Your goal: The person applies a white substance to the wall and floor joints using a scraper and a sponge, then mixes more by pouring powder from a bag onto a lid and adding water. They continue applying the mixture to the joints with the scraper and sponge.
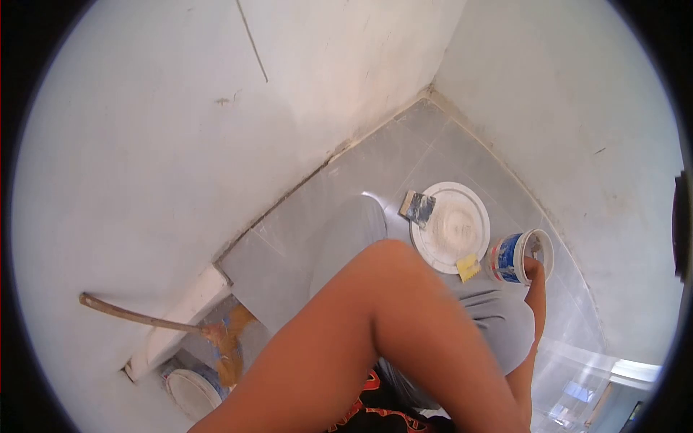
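My right hand [533, 270] reaches down to a small blue and white tub [514, 257] that lies tilted on the grey tiled floor, and its fingers curl over the tub's rim. Left of the tub lies a round white lid [453, 229]. A putty knife with a dirty blade [418, 208] rests on the lid's far edge, and a yellow notched scraper [468, 268] lies at its near edge. My bent left arm [375, 325] fills the foreground with the elbow up. Its hand is out of view. My grey-clad knee [498, 317] is just behind the arm.
White walls meet in a corner [432, 90] at the far end of the floor. At lower left a wooden stick [137, 316] leads to an orange-brown stained patch above a white bucket [191, 391]. Clear plastic sheeting [570, 368] lies at lower right.
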The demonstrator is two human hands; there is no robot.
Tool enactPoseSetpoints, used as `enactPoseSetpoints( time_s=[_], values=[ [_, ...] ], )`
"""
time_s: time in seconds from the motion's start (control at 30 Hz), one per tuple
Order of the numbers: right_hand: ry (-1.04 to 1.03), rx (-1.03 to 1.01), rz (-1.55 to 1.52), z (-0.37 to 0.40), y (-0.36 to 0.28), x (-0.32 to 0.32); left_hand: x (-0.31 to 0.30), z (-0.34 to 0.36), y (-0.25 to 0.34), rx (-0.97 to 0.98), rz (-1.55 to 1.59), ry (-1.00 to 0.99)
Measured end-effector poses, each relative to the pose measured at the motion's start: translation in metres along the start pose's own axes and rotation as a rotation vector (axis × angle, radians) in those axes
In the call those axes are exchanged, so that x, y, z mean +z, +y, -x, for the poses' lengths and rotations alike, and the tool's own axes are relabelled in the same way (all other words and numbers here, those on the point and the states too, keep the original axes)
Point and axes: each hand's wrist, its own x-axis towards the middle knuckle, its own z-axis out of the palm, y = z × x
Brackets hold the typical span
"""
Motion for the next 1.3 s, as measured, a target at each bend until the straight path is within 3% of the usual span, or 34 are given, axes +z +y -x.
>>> enactPoseSetpoints(
  time_s=[0.07, 0.23, 0.27, 0.33, 0.4, 0.47, 0.53, 0.6, 0.63, 0.7, 0.8, 0.87, 0.9, 0.97, 1.0, 1.03, 1.07, 1.1, 1.2, 1.23, 1.3],
  values=[
    [0.006, -0.087, 0.056, 0.006, 0.005, 0.000, 0.007, 0.000, -0.003, -0.002, 0.029, -0.010],
    [-0.065, 0.010, -0.068, -0.008, 0.005, 0.018, 0.019, 0.012, -0.005, -0.048, 0.115, -0.046],
    [-0.068, 0.003, -0.066, -0.010, -0.003, -0.003, 0.021, 0.016, -0.004, -0.067, 0.143, -0.050],
    [-0.173, 0.227, -0.244, -0.003, -0.026, -0.064, 0.012, 0.031, 0.000, -0.132, 0.193, -0.023],
    [-0.129, 0.123, -0.207, 0.000, -0.026, -0.060, -0.004, 0.055, 0.013, -0.241, 0.239, 0.015],
    [-0.045, -0.002, -0.163, -0.002, -0.006, -0.066, -0.053, 0.088, 0.044, -0.425, 0.103, 0.090],
    [-0.113, -0.029, -0.162, -0.017, 0.061, -0.114, -0.107, 0.126, 0.083, -0.698, -0.460, 0.154],
    [-0.297, 0.021, -0.104, -0.035, 0.181, -0.201, -0.124, 0.204, 0.084, -0.854, -0.720, 0.497],
    [-0.413, 0.046, -0.076, -0.043, 0.231, -0.239, -0.127, 0.231, 0.101, -1.143, -0.559, 0.767],
    [-0.527, 0.080, -0.057, -0.054, 0.266, -0.261, -0.128, 0.280, 0.125, -1.204, -0.870, 0.969],
    [-0.594, 0.083, -0.086, -0.077, 0.269, -0.260, -0.117, 0.333, 0.143, -1.294, -1.096, 1.040],
    [-0.610, 0.087, -0.111, -0.107, 0.263, -0.264, -0.107, 0.352, 0.146, -1.249, -1.402, 0.874],
    [-0.598, 0.089, -0.125, -0.126, 0.258, -0.265, -0.108, 0.353, 0.147, -1.254, -1.376, 0.867],
    [-0.523, 0.101, -0.164, -0.149, 0.254, -0.273, -0.114, 0.349, 0.139, -1.222, -1.630, 0.634],
    [-0.367, 0.019, -0.158, -0.144, 0.264, -0.269, -0.115, 0.350, 0.135, -1.244, -1.576, 0.727],
    [-0.272, -0.018, -0.276, -0.148, 0.288, -0.258, -0.116, 0.353, 0.133, -1.268, -1.519, 0.823],
    [-0.283, 0.132, -0.382, -0.149, 0.309, -0.247, -0.117, 0.354, 0.132, -1.278, -1.495, 0.827],
    [-0.325, 0.348, -0.577, -0.142, 0.294, -0.261, -0.119, 0.354, 0.133, -1.288, -1.483, 0.838],
    [-0.383, 0.533, -0.926, -0.133, 0.275, -0.297, -0.121, 0.349, 0.135, -1.349, -1.440, 0.868],
    [-0.389, 0.538, -0.908, -0.131, 0.274, -0.305, -0.120, 0.350, 0.137, -1.354, -1.427, 0.886],
    [-0.319, 0.428, -1.252, -0.127, 0.261, -0.331, -0.122, 0.351, 0.137, -1.376, -1.407, 0.888]
  ],
)
